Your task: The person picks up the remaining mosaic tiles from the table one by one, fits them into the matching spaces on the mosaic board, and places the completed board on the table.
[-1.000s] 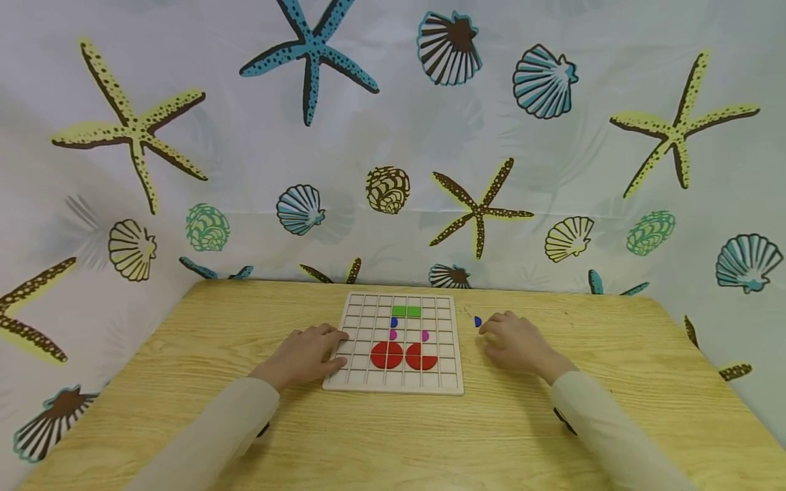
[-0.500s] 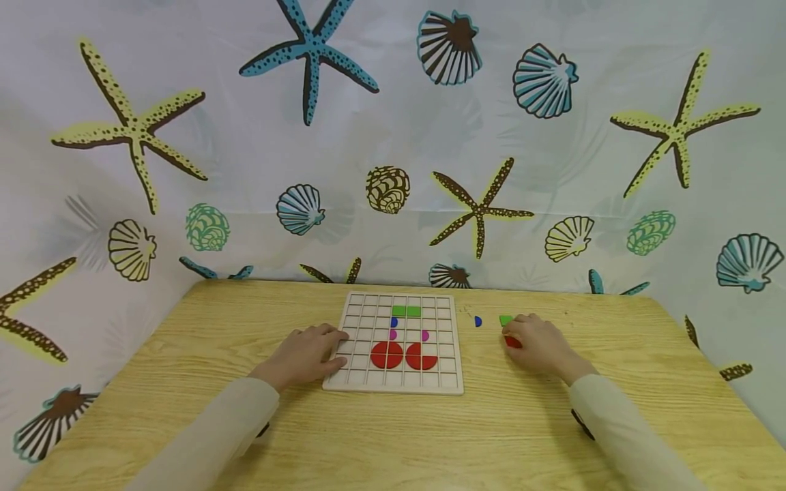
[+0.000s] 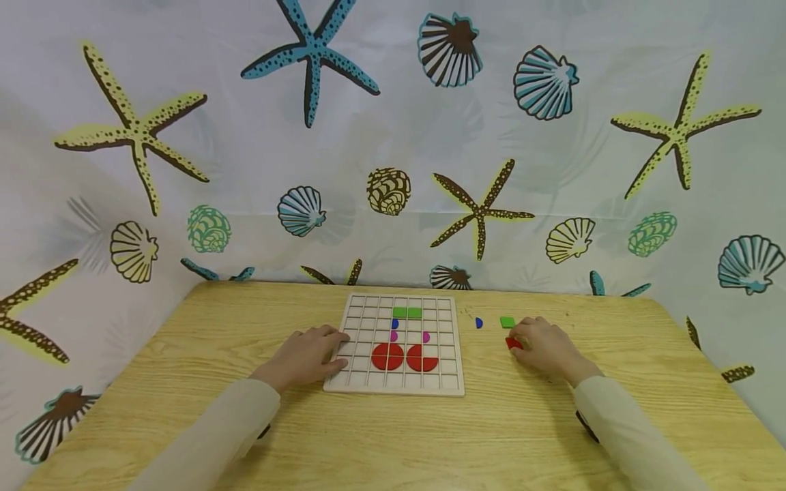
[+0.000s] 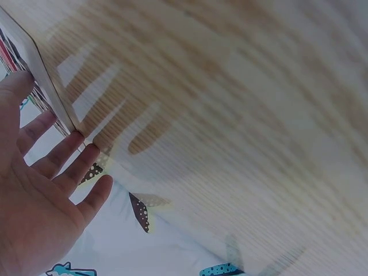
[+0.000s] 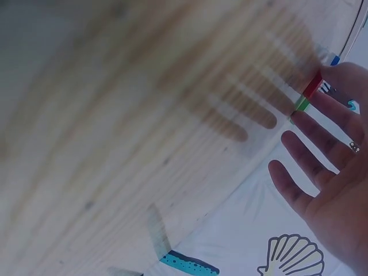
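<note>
My left hand [image 3: 307, 356] rests at the left edge of a white square grid board [image 3: 362, 382], thumb and fingertips on its rim. In the left wrist view the left fingers [image 4: 69, 155] are spread and nearly straight. To the right of the board, my right hand [image 3: 543, 346] pinches a red tile [image 3: 513, 344] between thumb and index finger, close over the table. The right wrist view shows that red tile [image 5: 312, 85] at the thumb tip, partly hidden. Just beyond it lies a green square tile [image 3: 507, 322]. A blue half-round tile [image 3: 479, 322] lies nearer the board.
On the board sit two green tiles [image 3: 407, 312], a blue half-round piece [image 3: 395, 324], two magenta half-round pieces [image 3: 426, 337], a full red circle [image 3: 387, 356] and a three-quarter red circle [image 3: 421, 357]. A shell-patterned cloth [image 3: 368, 245] hangs behind the wooden table [image 3: 381, 436].
My right hand has moved right, away from the blue half-round tile, to the red tile, which it now pinches. The green square tile has come into view. My left hand has stayed on the board.
</note>
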`<state>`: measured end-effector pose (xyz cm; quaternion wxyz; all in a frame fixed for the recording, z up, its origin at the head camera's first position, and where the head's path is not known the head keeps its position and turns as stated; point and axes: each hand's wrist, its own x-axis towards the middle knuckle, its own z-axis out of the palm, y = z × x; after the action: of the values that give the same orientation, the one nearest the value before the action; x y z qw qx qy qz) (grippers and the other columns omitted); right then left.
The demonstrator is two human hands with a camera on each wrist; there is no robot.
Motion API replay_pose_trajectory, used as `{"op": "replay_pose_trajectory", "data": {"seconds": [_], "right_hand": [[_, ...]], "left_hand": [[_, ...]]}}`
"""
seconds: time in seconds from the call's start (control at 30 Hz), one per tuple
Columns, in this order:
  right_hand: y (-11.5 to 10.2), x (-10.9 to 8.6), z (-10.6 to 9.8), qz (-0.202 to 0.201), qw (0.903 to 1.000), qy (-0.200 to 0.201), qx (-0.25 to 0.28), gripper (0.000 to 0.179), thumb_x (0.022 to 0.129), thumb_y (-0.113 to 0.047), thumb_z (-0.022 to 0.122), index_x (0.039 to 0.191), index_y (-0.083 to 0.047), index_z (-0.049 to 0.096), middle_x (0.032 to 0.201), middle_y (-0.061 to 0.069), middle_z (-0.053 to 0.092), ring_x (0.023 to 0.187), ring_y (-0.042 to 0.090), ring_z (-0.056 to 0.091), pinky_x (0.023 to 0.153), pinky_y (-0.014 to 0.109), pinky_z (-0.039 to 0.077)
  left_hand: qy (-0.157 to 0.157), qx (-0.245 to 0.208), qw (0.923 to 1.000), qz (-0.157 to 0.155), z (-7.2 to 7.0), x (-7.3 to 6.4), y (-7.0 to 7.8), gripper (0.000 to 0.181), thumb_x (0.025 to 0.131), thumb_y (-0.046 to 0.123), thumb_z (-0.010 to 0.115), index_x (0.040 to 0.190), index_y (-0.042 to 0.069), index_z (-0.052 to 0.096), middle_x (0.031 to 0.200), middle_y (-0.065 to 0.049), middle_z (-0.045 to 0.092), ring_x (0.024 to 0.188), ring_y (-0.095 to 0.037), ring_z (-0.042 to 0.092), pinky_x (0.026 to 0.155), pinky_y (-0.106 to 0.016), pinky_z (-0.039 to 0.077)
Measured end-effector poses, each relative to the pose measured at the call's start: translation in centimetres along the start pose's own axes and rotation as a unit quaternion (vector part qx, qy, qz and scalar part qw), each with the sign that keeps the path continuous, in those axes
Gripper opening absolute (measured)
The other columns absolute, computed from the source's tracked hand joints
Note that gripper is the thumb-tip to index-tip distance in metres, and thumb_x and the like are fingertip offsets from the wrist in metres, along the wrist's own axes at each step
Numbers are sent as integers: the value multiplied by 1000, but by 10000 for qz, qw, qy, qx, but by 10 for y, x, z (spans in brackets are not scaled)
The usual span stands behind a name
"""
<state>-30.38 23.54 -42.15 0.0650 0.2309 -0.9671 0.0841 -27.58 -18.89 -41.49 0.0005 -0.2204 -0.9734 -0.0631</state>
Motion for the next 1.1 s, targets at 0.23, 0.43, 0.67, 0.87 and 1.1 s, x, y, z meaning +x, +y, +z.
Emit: {"op": "replay_pose_trajectory", "data": {"seconds": [0.23, 0.43, 0.67, 0.87, 1.1], "right_hand": [[1, 1, 1, -43, 10000, 66, -57, 19, 82, -21, 66, 96, -9, 67, 100, 8, 62, 92, 28, 55, 71, 46, 47], [0, 0, 1, -64, 9999, 100, -93, 18, 81, -21, 67, 95, -9, 67, 98, 7, 62, 89, 27, 55, 69, 43, 48], [-1, 0, 0, -34, 9998, 148, -89, 17, 82, -22, 67, 93, -9, 67, 97, 7, 62, 88, 26, 55, 69, 43, 48], [0, 0, 2, -31, 9998, 139, -159, 18, 83, -25, 66, 92, -10, 66, 96, 5, 61, 90, 26, 55, 70, 43, 47], [-8, 5, 0, -34, 9995, 120, -289, 17, 82, -27, 67, 89, -11, 67, 90, 3, 61, 79, 20, 52, 62, 34, 44]], "left_hand": [[-8, 18, 10000, -7, 1, 1, -1, 47, 87, 38, 58, 127, 14, 53, 126, -10, 53, 114, -32, 52, 91, -54, 39], [17, -16, 10000, 27, 3, 1, -2, 47, 87, 38, 58, 127, 14, 54, 126, -10, 53, 113, -32, 52, 90, -54, 39], [69, 10, 9999, 86, 6, 2, -5, 46, 88, 38, 58, 127, 15, 53, 126, -10, 53, 113, -32, 52, 89, -54, 40], [166, 95, 9996, 202, 8, 3, -8, 46, 87, 39, 58, 127, 15, 54, 124, -9, 54, 110, -31, 54, 86, -53, 42], [195, 106, 9994, 247, 9, 3, -9, 47, 87, 40, 58, 127, 15, 54, 125, -9, 54, 110, -31, 55, 86, -53, 42]]}}
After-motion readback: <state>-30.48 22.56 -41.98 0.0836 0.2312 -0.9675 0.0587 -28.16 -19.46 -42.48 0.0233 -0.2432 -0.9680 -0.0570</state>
